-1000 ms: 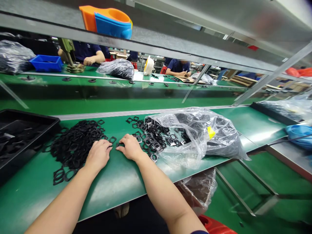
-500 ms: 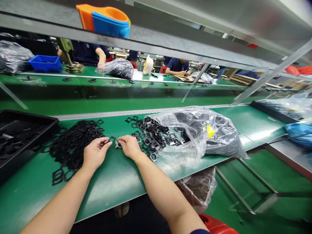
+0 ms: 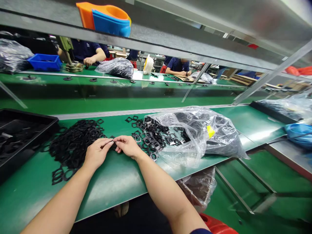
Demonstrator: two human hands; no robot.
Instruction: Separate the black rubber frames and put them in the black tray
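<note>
My left hand (image 3: 97, 153) and my right hand (image 3: 128, 147) meet at the fingertips above the green bench mat (image 3: 117, 182). Between them they pinch a small black rubber gasket (image 3: 112, 144), mostly hidden by my fingers. To the left of my left hand lies a heap of black ring-shaped gaskets (image 3: 75, 143). Nearer my right hand is a looser spread of square black frames (image 3: 148, 138). A clear plastic bag of black parts (image 3: 195, 136) sits beyond them to the right.
A black tray (image 3: 21, 136) holding dark parts stands at the left of the bench. Beyond a metal rail (image 3: 146, 110) lies a second green bench, where co-workers (image 3: 176, 66) sit. A blue bin (image 3: 299, 135) stands at the right, and a red stool (image 3: 216, 224) sits below.
My hands have come together from resting on the mat. The fingers of both hands have closed on a small black gasket, which is now lifted slightly. The gasket heaps look unchanged.
</note>
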